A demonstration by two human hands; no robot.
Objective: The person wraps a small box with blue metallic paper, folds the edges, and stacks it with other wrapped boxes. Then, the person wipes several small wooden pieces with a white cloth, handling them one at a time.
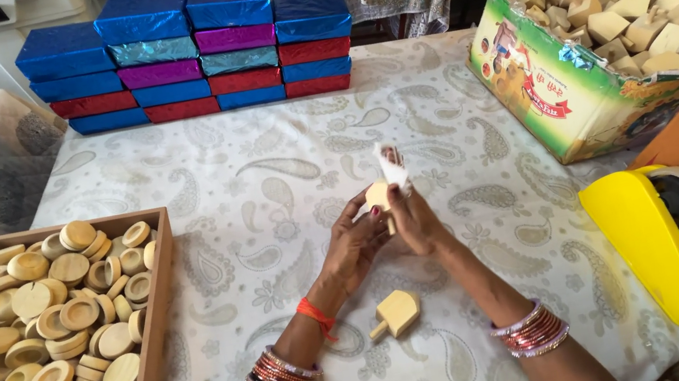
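Note:
My left hand [353, 249] and my right hand [415, 216] meet over the middle of the table, both gripping a small pale wooden piece with a peg [377, 197]. The right hand's fingers also pinch a white strip, tape or paper [392, 168], that stands up above the piece. A second wooden piece with a peg [396, 313] lies on the patterned tablecloth [264, 185] between my forearms. Bangles ring both wrists, and a red thread is tied on the left.
A wooden tray [164, 316] of several round wooden discs sits at the left. A yellow tape dispenser [667, 242] stands at the right. Behind it is a cardboard box [549, 88] of wooden pieces. Foil-wrapped boxes [189, 49] are stacked at the back.

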